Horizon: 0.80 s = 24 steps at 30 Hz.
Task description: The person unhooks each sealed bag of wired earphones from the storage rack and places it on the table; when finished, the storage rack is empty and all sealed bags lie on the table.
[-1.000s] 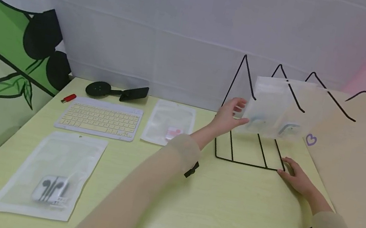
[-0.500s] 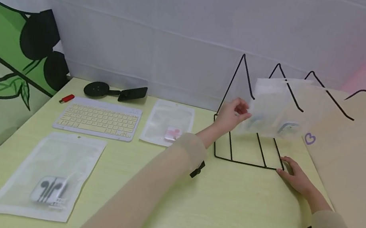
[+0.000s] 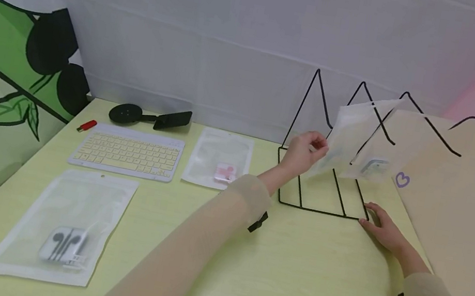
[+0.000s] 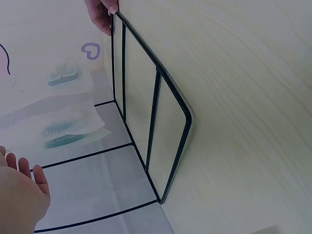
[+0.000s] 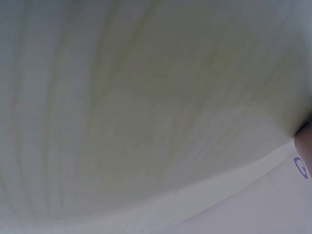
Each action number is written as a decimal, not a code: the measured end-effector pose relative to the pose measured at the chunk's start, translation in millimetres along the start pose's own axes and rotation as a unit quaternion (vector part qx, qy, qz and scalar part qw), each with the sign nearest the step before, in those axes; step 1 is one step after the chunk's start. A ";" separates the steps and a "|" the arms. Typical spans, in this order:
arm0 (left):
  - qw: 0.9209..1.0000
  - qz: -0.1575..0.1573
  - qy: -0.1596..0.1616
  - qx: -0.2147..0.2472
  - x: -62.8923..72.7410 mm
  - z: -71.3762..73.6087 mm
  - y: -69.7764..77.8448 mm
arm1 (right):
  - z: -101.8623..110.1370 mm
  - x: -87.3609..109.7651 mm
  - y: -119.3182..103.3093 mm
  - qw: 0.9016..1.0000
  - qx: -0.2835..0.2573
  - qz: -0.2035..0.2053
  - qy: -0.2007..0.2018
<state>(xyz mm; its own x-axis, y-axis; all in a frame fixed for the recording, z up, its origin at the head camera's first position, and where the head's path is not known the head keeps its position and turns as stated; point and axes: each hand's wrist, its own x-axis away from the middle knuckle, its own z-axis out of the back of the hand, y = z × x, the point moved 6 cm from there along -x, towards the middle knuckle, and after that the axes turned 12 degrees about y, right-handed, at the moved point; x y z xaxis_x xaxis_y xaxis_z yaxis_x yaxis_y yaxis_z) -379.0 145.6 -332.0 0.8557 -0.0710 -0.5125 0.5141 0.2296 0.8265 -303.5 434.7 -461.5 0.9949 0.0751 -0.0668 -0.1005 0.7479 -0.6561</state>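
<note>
My left hand (image 3: 303, 151) pinches the near side edge of a translucent plastic bag (image 3: 349, 130) that hangs on a black wire rack (image 3: 321, 212). In the left wrist view this bag (image 4: 73, 129) shows a teal patch with pale lettering, beside the curled fingers of the left hand (image 4: 24, 197). Behind it on the rack hangs a second translucent bag (image 3: 368, 170) with a blue-grey item inside. My right hand (image 3: 386, 231) grips the rack's front right base corner between thumb and fingers. Most of the right wrist view is tabletop, with only a bit of finger at its right edge.
A white keyboard (image 3: 128, 153) lies at the left, with a red USB stick (image 3: 87, 125) and a black folding stand (image 3: 126, 113) behind. One flat bag (image 3: 214, 147) holds a pink item; a larger bag (image 3: 90, 196) holds boxed earphones. Walls close the back and right.
My left fingers have closed on the front bag's edge and moved slightly right. The bag has swung and tilted, opening a gap to the one behind. The right hand stays at the corner.
</note>
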 end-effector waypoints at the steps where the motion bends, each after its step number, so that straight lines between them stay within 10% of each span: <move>1: 1.000 -0.003 -0.001 0.000 0.0 0.0 0.8 | 0.0 0.0 -0.2 1.000 -0.001 -0.002 -0.001; 24: 0.994 -0.104 0.034 -0.024 7.5 15.7 14.7 | 1.1 0.5 -4.2 1.000 0.008 0.007 0.000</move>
<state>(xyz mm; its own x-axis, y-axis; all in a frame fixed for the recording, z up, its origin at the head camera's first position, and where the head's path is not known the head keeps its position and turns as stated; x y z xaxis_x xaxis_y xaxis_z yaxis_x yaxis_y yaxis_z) -364.1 133.2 -320.0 0.7246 -0.0571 -0.6869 0.6746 0.2628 0.6898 -302.6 432.4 -457.9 0.9935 0.0855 -0.0752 -0.1138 0.7572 -0.6432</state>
